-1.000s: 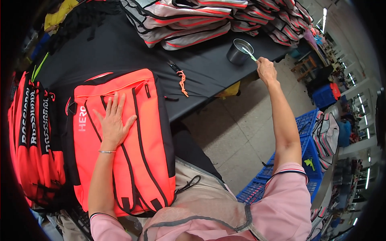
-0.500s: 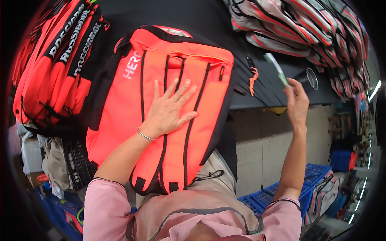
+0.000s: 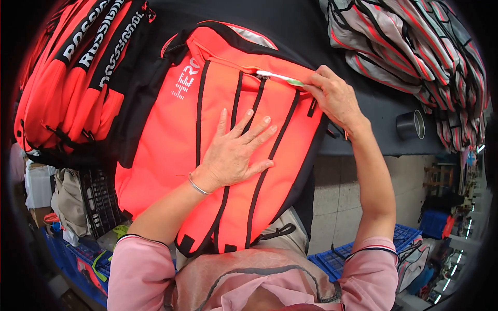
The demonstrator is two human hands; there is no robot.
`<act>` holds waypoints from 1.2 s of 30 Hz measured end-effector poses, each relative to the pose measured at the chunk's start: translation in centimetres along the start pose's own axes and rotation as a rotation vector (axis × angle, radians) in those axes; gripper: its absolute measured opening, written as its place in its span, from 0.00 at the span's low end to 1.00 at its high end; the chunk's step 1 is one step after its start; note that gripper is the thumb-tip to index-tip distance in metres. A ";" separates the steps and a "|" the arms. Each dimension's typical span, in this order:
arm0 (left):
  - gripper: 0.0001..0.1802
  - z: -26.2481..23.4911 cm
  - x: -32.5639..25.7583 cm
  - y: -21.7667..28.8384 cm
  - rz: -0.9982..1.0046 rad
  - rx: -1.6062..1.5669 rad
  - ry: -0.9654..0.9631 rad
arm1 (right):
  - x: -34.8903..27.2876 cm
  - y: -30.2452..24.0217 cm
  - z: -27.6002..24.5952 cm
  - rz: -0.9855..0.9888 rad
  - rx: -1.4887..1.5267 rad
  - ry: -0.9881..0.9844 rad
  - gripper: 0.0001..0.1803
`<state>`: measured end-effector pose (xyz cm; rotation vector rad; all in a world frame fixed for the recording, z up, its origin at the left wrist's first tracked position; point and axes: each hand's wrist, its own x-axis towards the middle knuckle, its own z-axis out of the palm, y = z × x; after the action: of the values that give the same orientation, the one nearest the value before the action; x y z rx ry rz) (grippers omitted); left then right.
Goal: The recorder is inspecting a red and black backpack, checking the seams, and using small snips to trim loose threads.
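A bright orange-red backpack (image 3: 161,140) with black edging lies across the table edge and my lap, its two shoulder straps facing up. My left hand (image 3: 236,153) rests flat on the straps, fingers spread, holding nothing. In my right hand (image 3: 332,96), closed near the bag's upper right corner, is a white and green toothbrush (image 3: 282,79). The brush's head lies against the bag by the top of the straps, just below the orange top seam. Its handle end is hidden in my fingers.
Several similar red and black bags (image 3: 78,98) stand stacked at the left. Grey bags with red and black trim (image 3: 394,46) are piled at the back right. A metal cup (image 3: 411,125) lies on the black-covered table (image 3: 358,142). Blue crates (image 3: 332,259) stand below.
My right hand has moved left with the toothbrush, from over the table to the backpack's top. The left hand stays flat on the straps. The whole view has shifted slightly.
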<state>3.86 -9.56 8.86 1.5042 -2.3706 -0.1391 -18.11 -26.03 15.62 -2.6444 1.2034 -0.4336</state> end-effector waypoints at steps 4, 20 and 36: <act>0.40 0.2 -0.3 -0.2 -0.010 -0.015 0.013 | -1.5 2.0 -3.1 -0.060 -0.146 -0.094 0.08; 0.41 0.3 -0.1 0.0 -0.054 0.005 -0.063 | -2.7 3.5 -7.2 -0.048 -0.245 -0.208 0.07; 0.41 0.4 -0.1 0.1 -0.026 -0.013 -0.020 | -2.6 4.1 -3.2 -0.002 0.000 -0.088 0.06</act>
<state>3.63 -9.48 8.52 1.5345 -2.3614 -0.1763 -23.74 -26.89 16.92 -2.6357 1.1739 -0.3135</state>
